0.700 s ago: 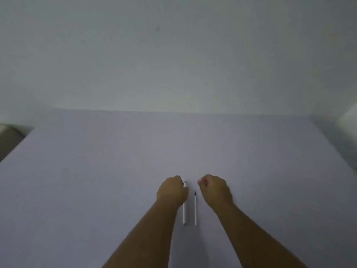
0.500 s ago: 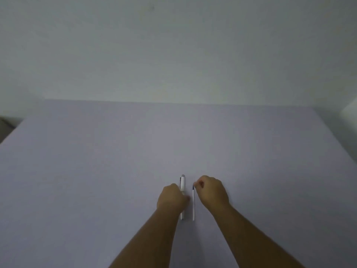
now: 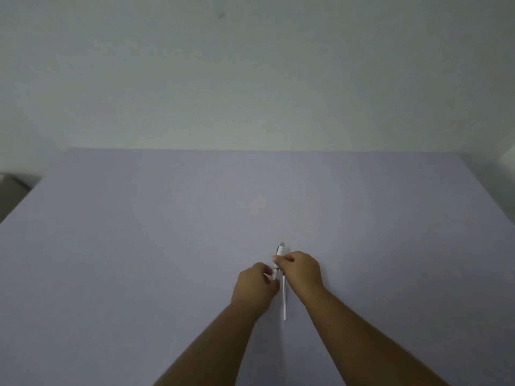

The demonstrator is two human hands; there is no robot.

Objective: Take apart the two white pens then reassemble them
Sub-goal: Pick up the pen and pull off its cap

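Observation:
A white pen with a grey end points away from me, lifted between both hands. My left hand grips its near part, and my right hand pinches its upper part with thumb and forefinger. A thin white pen part lies on the table between my wrists, its far end hidden under my right hand.
The pale lilac table spreads wide around my hands. Its far edge meets a plain white wall. The table's left edge and right edge are both in view.
My left hand has lifted the white pen off the table. My right hand has moved left from the thin part and taken hold of the pen's upper part.

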